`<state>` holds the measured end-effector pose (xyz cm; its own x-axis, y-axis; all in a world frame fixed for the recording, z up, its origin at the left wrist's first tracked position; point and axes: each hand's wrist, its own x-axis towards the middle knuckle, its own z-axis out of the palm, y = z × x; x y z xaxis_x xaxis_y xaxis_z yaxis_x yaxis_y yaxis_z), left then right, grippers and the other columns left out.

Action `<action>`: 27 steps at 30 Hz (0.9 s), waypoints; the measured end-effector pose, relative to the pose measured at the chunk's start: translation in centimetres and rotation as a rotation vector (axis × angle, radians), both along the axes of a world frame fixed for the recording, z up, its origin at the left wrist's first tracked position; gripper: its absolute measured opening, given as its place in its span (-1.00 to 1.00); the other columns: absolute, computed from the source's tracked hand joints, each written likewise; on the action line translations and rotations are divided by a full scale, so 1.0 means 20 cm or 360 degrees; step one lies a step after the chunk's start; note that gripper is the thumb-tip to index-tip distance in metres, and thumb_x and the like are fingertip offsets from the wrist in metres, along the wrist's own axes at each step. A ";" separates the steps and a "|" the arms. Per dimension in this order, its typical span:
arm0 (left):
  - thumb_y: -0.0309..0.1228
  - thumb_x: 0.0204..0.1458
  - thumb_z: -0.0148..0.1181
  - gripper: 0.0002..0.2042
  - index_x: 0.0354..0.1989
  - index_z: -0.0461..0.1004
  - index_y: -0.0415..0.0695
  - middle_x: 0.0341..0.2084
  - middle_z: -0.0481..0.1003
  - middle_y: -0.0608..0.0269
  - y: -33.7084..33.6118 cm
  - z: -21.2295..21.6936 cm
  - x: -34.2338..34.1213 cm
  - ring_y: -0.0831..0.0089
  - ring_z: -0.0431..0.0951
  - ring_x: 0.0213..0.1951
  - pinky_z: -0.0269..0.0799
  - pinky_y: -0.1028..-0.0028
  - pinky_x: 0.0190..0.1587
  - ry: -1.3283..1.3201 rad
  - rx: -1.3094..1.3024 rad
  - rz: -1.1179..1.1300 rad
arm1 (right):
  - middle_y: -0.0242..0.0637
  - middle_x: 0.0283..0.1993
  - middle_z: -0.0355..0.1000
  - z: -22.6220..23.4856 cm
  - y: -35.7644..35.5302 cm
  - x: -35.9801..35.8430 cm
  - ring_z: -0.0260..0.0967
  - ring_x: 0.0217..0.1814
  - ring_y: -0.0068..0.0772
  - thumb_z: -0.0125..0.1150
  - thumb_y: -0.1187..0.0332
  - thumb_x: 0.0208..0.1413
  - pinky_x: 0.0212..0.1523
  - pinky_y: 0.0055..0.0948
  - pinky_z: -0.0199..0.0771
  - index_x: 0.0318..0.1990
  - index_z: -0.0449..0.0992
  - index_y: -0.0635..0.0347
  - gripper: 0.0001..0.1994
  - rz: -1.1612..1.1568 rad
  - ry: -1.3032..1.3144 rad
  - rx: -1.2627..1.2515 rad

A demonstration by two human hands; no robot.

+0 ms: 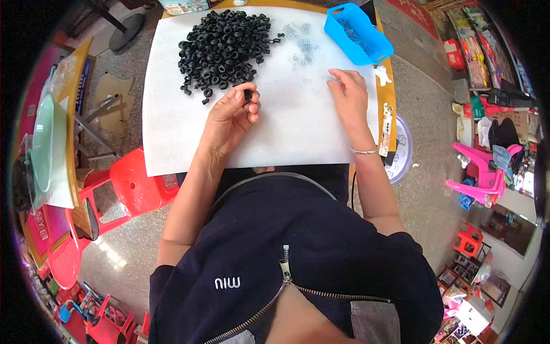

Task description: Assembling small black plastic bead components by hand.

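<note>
My left hand [233, 114] pinches a small black ring-shaped plastic part [248, 94] between thumb and fingers. Just beyond it, a large heap of similar black plastic parts [223, 49] covers the far left of the white sheet [286, 132]. To the right, my right hand [349, 100] is held low over the sheet, its thumb and index finger slightly apart with nothing visible between them. Small clear bluish pieces [303, 46] lie scattered beyond the right hand; they are too tiny to make out. A few more sit close to its fingertips.
A blue plastic basket [358, 37] with small clear pieces inside stands at the table's far right corner. Crumpled white tissue [382, 74] and a narrow printed strip [387, 129] lie along the right edge. A red plastic stool [140, 180] stands at the left.
</note>
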<state>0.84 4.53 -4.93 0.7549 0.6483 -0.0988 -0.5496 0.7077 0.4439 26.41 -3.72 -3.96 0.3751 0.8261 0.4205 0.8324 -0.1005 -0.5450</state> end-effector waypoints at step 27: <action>-0.39 0.12 0.10 -0.81 -0.14 0.41 -0.20 -0.43 0.50 0.28 0.00 0.00 -0.02 0.57 0.48 -0.44 0.45 0.59 -0.31 0.0108 0.0030 -0.0040 | -0.28 -0.37 0.43 0.32 0.13 -0.59 0.41 -0.40 -0.49 0.20 0.56 -0.03 -0.38 -0.53 0.42 -0.32 0.51 0.28 -0.91 0.0786 0.0690 -0.0023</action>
<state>0.42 4.47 -4.86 0.7630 0.6315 -0.1380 -0.5000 0.7119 0.4931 14.66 -1.21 2.36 0.0832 0.9490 0.3042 0.4879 0.2274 -0.8427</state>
